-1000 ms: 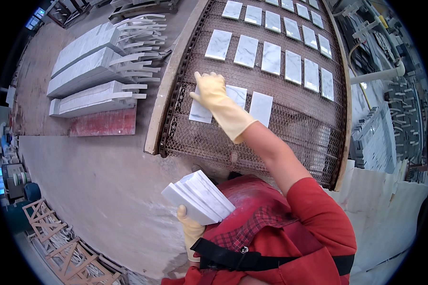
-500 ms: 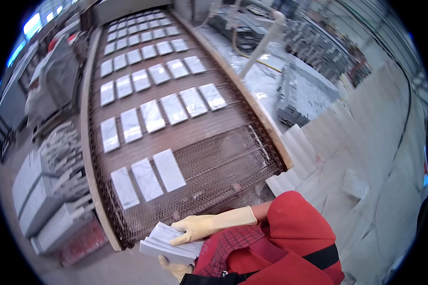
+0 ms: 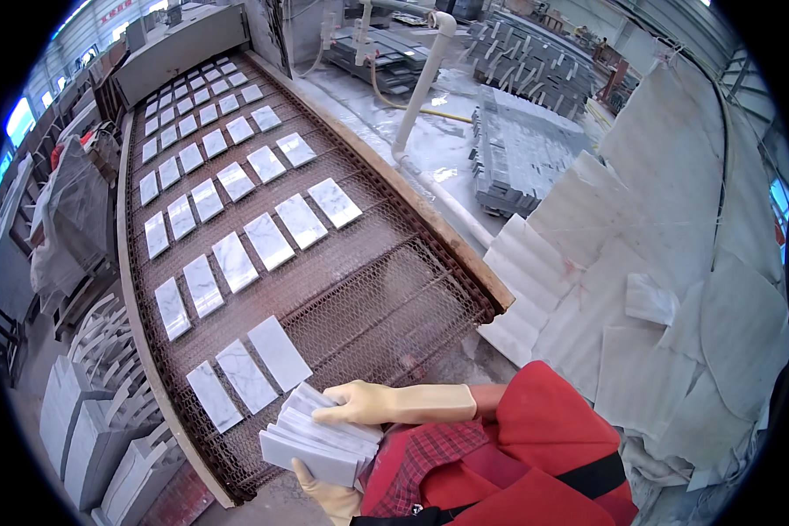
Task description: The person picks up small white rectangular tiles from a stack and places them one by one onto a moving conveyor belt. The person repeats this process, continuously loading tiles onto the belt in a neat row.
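Note:
My left hand (image 3: 329, 500), in a cream rubber glove, grips a stack of white marble tiles (image 3: 314, 454) from below and against its outer side, close to my red clothing. The upper ends of the tiles fan apart. My right hand (image 3: 356, 403), gloved alike, is closed over the far side of the stack, thumb against the tile edges; some of its fingers are hidden behind the tiles. Just beyond the stack, three separate marble tiles (image 3: 246, 377) lie side by side on the mesh conveyor belt (image 3: 386, 307). Farther along are more rows of similar tiles (image 3: 235, 261).
A wooden rail (image 3: 386, 188) edges the conveyor on the right; a machine housing (image 3: 184, 53) spans its far end. Stone slabs (image 3: 96, 430) stand at the left. To the right are a white pipe (image 3: 421, 92), stacked grey slabs (image 3: 530, 153) and pale sheets (image 3: 622, 342).
The view has swung, showing more of the conveyor's far end. My right hand and the stack have come up slightly, and the tiles' upper ends are spread wider.

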### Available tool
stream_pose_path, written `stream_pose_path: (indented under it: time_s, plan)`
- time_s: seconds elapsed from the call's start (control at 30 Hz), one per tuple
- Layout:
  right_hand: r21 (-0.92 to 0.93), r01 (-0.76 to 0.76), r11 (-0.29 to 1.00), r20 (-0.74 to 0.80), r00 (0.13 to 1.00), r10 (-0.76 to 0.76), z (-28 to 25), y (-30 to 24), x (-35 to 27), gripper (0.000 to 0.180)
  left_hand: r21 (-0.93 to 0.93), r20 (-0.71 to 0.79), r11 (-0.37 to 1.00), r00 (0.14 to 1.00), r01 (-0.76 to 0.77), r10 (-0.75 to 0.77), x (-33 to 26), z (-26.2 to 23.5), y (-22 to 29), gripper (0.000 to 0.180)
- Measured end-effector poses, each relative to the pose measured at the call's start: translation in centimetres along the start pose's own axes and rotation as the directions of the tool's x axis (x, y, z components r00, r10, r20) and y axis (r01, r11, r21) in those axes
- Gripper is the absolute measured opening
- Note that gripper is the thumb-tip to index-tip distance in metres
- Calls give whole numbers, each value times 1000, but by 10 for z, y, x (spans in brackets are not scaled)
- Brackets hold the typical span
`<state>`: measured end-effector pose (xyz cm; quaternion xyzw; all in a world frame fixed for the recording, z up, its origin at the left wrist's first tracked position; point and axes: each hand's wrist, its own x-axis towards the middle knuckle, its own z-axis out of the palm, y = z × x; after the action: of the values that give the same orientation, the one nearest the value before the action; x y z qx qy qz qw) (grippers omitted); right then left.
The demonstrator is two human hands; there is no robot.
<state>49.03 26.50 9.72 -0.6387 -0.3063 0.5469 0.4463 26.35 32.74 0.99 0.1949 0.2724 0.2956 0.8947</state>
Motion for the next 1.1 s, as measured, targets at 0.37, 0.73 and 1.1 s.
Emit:
stream_pose_path:
  time_s: [0.37, 0.73, 1.1]
  plan:
    - [160, 90, 983, -394, 919, -21, -65, 55, 76, 39, -246, -165, 964, 985, -98, 58, -37, -45, -9, 66]
    - [90, 47, 995, -423, 906, -4, -107, 58, 175, 48, -275, -189, 960, 982, -59, 6, -40, -8, 2, 89]
    - [147, -94, 985, -417, 897, 148, -124, 36, 172, 46, -254, -214, 965, 977, -70, 15, -39, -21, -5, 89]
